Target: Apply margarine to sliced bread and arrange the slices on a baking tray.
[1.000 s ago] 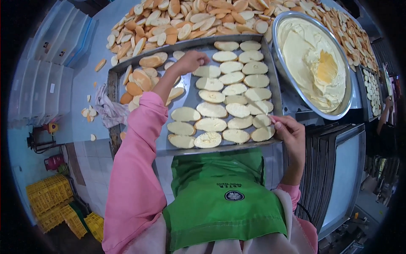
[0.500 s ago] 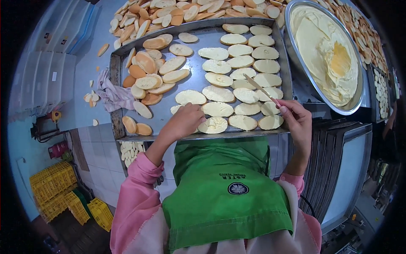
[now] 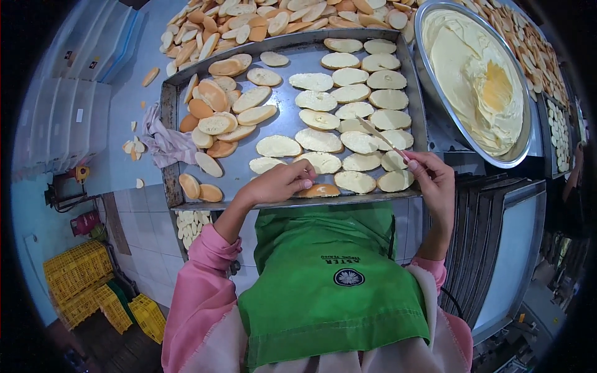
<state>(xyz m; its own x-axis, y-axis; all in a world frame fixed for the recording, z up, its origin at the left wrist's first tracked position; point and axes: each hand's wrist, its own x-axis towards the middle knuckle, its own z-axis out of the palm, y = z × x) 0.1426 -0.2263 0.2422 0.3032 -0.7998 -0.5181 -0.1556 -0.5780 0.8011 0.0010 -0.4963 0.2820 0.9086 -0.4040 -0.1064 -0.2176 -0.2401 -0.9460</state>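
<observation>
My left hand (image 3: 283,181) is over the near edge of a metal baking tray (image 3: 235,198), thumb and forefinger curled but apart. Just beside its thumb, an oval bread slice (image 3: 319,191) shows its brown crust side upward; I cannot tell whether the thumb touches it. My right hand (image 3: 433,180) is at the tray's right corner, closed around the pink handle of a spreading knife (image 3: 380,135). The blade points up and left over rows of slices covered in pale cream (image 3: 362,142). Plain slices (image 3: 213,94) lie heaped in the tray's left part.
A large steel bowl of pale yellow cream (image 3: 471,68) stands right of the tray. Loose bread slices (image 3: 249,13) are piled behind it. A striped cloth (image 3: 163,140) lies at the left, near clear plastic bins (image 3: 68,118). Stacked trays (image 3: 485,248) stand at lower right.
The slice by my left hand showed its creamed face before; now its brown crust shows. My left thumb and forefinger have come into view. My right hand with the knife has barely moved.
</observation>
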